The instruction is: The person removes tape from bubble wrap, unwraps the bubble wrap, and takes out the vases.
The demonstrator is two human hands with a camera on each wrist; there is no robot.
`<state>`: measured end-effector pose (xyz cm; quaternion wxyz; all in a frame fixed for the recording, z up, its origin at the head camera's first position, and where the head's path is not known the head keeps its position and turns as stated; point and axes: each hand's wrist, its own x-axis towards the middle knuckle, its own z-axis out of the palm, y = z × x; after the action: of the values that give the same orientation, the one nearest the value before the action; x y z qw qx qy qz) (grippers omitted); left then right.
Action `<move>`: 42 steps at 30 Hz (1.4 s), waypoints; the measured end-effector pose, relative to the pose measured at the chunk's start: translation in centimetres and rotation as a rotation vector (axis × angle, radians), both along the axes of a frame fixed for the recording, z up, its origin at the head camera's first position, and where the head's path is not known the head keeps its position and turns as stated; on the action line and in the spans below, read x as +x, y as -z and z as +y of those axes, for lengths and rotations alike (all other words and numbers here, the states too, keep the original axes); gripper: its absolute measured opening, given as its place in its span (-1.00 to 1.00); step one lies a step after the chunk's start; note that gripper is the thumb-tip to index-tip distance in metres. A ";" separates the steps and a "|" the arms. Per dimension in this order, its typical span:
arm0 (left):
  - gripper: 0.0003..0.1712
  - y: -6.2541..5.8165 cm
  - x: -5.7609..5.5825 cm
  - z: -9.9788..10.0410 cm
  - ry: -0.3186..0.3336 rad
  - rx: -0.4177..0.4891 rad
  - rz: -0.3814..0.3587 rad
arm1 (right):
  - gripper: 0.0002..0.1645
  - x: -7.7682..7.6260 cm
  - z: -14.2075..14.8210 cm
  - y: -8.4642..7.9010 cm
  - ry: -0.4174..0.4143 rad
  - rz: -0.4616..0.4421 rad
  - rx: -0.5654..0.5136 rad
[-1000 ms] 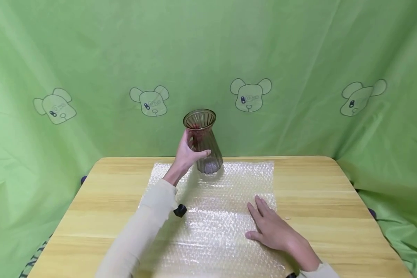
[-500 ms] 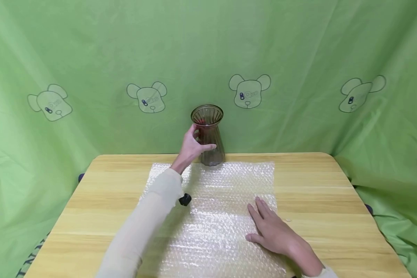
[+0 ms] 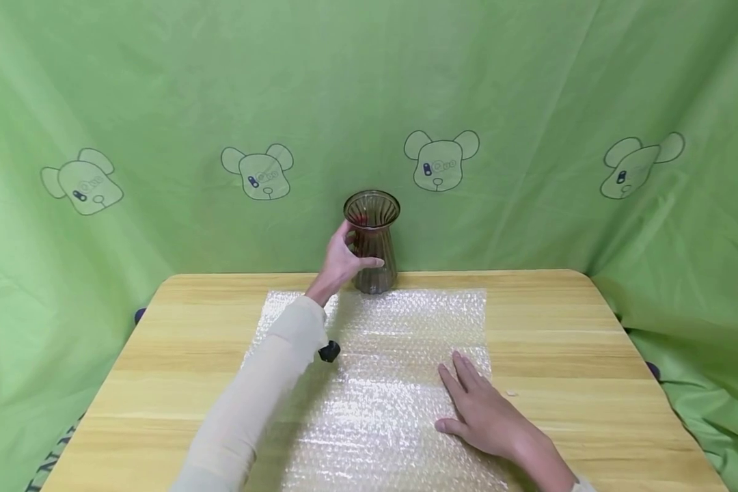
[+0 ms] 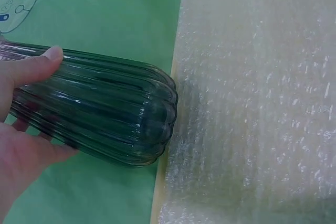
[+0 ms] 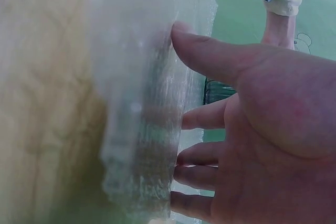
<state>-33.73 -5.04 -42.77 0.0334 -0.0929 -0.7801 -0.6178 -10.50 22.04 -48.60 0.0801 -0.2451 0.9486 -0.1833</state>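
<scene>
A ribbed, smoky glass vase (image 3: 375,263) with a flared rim stands upright at the back edge of the table. My left hand (image 3: 343,260) grips it from the left, thumb across the front and fingers behind. In the left wrist view the vase's rounded base (image 4: 152,116) shows close to the edge of the bubble wrap (image 4: 252,98). That sheet of bubble wrap (image 3: 381,389) lies flat over the middle of the table. On its right edge rests my right hand (image 3: 486,413), fingers spread and fairly straight; the right wrist view shows its fingertips (image 5: 191,153) against the wrap.
The light wooden table (image 3: 566,342) has rounded back corners. Behind it hangs a green curtain (image 3: 498,82) printed with bear heads. A small pale scrap (image 3: 511,393) lies right of the wrap. A black wrist camera (image 3: 329,351) sits under the left sleeve.
My left hand has carried the vase back and slightly right, from over the bubble wrap's far edge to the table's back edge. The right hand has stayed in place on the wrap.
</scene>
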 end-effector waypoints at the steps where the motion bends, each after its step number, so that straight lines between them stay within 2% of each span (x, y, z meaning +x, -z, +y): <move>1: 0.17 0.1 0.0 0.0 -0.005 0.004 0.002 | 0.08 0.0 0.0 0.0 0.000 0.001 0.001; 7: 0.18 1.0 -0.2 0.4 0.008 0.026 0.026 | 0.09 0.1 0.0 0.1 0.011 -0.001 -0.004; 14: 0.19 1.7 -0.3 0.5 0.013 0.052 0.000 | 0.09 0.2 0.1 0.3 0.010 -0.004 -0.011; 23: 0.20 2.1 -0.4 0.5 0.003 0.034 -0.024 | 0.09 0.3 0.1 0.5 0.013 -0.016 -0.012; 32: 0.18 2.0 -0.8 0.4 0.011 0.001 -0.006 | 0.09 0.4 0.0 0.3 0.010 -0.023 -0.019; 42: 0.22 2.1 -0.8 0.6 0.020 0.011 -0.033 | 0.09 0.3 0.1 0.4 0.015 -0.022 -0.015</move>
<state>-34.48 -4.45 -44.84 0.0147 -0.0903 -0.7761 -0.6239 -10.17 22.16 -49.02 0.0875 -0.2367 0.9480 -0.1938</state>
